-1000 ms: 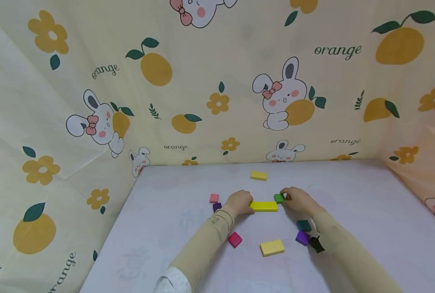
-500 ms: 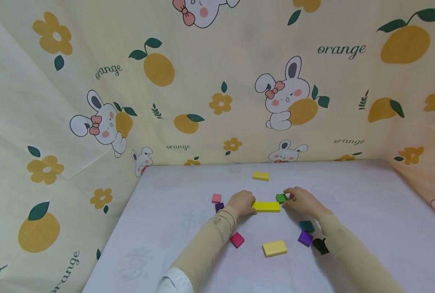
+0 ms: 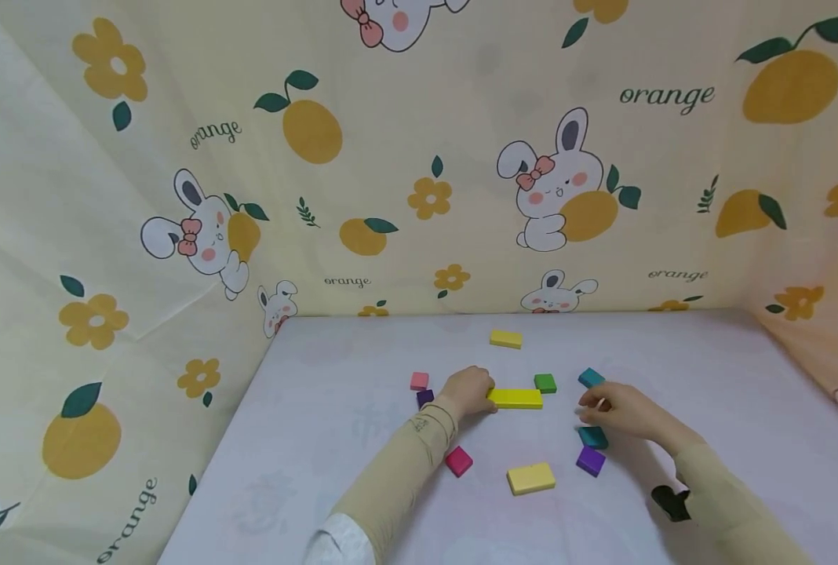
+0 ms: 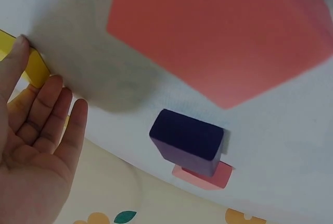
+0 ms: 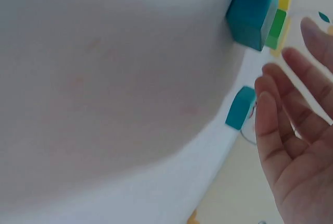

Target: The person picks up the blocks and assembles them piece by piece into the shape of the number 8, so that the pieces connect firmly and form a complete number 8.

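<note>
My left hand (image 3: 467, 391) pinches the left end of a long bright yellow block (image 3: 519, 399) lying on the table. In the left wrist view, thumb and fingers meet that block's end (image 4: 37, 69). Just right of it lies a small green block (image 3: 545, 384). My right hand (image 3: 625, 410) holds nothing, its fingers loosely bent over the table. A blue-teal block (image 3: 591, 377) lies just beyond those fingers, and a dark teal block (image 3: 593, 437) on the near side. The right wrist view shows the dark teal block (image 5: 252, 15) beside the green one.
Pink (image 3: 420, 380) and dark purple (image 3: 424, 399) blocks lie left of my left hand. Nearer are a red block (image 3: 459, 461), a pale yellow block (image 3: 531, 479) and a purple block (image 3: 591, 461). Another yellow block (image 3: 506, 339) lies farther back, before the printed cloth (image 3: 391, 259).
My right hand has left the green block and moved right, and the blue-teal block now shows beyond it. My left hand stays at the yellow block. The whole view has shifted slightly.
</note>
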`<state>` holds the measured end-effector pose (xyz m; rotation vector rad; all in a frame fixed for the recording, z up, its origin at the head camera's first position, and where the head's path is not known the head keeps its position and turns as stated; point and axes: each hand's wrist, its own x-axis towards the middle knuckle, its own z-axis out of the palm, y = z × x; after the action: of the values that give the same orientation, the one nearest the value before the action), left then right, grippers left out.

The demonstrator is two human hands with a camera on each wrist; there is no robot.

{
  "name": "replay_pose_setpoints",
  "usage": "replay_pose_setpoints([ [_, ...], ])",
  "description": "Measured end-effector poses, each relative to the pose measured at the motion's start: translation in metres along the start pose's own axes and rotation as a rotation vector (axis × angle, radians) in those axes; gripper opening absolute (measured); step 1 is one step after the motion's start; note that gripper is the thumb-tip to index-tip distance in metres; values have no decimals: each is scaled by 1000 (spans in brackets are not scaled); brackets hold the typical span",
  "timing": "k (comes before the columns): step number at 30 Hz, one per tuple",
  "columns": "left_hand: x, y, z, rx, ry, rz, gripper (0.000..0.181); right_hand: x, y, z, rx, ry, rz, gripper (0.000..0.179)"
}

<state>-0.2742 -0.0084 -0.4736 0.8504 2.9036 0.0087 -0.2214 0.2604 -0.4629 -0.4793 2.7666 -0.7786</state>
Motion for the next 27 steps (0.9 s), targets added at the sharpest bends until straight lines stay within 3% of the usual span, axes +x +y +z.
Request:
replay_pose_setpoints([
  [5,0,2,-1,5,-6,11,31,-21,8,-3,10,-21,-20,28],
  [10,0,-1,-1,-6,-13,1,30,-31,16,0,5,-42,-38,32],
  [27,-1,-3,1,-25,-3,-9,30,-23,11,14,-26,0,-9,23],
])
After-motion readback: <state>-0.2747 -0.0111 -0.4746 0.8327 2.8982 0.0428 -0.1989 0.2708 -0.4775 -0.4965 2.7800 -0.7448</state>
